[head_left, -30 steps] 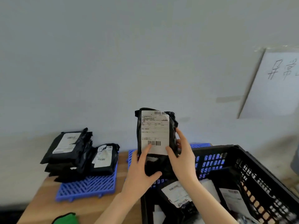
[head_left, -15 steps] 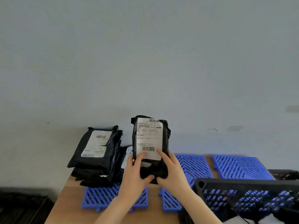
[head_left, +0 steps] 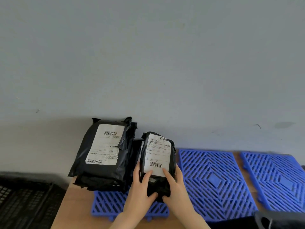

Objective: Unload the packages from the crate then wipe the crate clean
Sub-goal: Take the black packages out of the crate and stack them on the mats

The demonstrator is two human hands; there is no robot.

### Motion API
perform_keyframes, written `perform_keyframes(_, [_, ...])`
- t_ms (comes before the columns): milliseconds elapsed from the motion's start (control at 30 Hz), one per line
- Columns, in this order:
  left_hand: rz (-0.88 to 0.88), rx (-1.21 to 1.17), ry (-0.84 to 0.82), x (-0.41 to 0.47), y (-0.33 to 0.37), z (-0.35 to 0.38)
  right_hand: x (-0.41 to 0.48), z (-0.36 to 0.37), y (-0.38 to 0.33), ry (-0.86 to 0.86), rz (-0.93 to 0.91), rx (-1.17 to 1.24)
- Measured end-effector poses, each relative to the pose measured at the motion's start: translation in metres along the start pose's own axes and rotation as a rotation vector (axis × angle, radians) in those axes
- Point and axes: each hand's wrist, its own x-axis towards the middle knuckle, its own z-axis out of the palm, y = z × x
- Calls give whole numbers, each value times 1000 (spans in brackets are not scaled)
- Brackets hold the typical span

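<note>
Hands — left (head_left: 140, 194), right (head_left: 177, 190) — have lowered the package (head_left: 157, 156) beside the stack (head_left: 105, 152).

L hand (head_left: 140, 191) grips pkg (head_left: 156, 152) at low-left edge | R hand (head_left: 176, 189) grips low-right edge | forearms bare, reaching fwd, converging

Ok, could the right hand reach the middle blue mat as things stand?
Probably yes: the middle blue mat lies just beside the right hand, with nothing between them. But that hand and the left hand both grip a black package, so it would have to let go first.
</note>
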Motion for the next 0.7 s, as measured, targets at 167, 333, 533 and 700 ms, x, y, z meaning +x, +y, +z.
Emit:
perform_keyframes(167, [-48, 66, -46, 8, -15, 11, 18, 25, 11, -60, -10, -59])
perform_keyframes(333, [23, 180, 52, 19, -24, 22, 31, 29, 16, -48, -59, -108])
perform_keyframes(533, [51, 361, 89, 41, -38, 30, 54, 36, 18, 42, -52, -322])
perform_keyframes(700, [57, 367, 51, 56, -34, 28, 65, 40, 18, 100, -34, -462])
